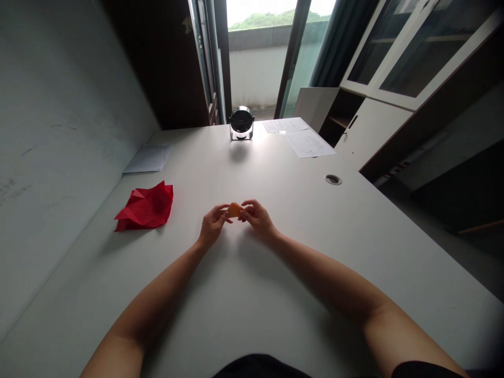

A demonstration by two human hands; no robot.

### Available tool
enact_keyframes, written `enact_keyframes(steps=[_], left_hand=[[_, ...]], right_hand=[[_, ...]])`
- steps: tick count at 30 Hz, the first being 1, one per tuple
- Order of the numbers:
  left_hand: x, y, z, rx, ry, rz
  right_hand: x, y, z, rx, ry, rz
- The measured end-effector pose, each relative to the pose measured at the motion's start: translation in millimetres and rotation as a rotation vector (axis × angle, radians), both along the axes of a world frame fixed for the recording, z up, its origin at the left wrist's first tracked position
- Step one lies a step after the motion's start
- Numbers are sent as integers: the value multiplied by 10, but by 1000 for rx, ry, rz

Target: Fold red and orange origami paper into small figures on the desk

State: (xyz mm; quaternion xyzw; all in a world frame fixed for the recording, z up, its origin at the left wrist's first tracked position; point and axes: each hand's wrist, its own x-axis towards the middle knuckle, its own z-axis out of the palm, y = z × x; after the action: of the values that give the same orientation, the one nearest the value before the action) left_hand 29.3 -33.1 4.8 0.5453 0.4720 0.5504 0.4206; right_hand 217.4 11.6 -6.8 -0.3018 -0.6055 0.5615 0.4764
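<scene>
A small piece of folded orange paper is held between my two hands, over the middle of the white table. My left hand pinches its left side between thumb and fingers. On the other side, my right hand grips the right edge, with the index finger bent above it. The paper looks folded into a compact shape with a pointed top; its finer creases are too small to make out. Some crumpled red paper lies apart from my hands, to the left.
At the table's far edge stands a round black device on a silver stand. Printed sheets lie at the back right, near a round cable hole. More papers rest at the left by the wall. A white cabinet stands beyond the right edge.
</scene>
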Motion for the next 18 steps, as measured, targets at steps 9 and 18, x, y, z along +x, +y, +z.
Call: enact_keyframes(steps=[9, 18], left_hand=[[-5, -10, -68, -24, 122, -3], [-41, -57, 42, 60, 562, 68]], right_hand=[[17, -21, -25, 141, -229, -61], [52, -59, 36, 442, -496, -106]])
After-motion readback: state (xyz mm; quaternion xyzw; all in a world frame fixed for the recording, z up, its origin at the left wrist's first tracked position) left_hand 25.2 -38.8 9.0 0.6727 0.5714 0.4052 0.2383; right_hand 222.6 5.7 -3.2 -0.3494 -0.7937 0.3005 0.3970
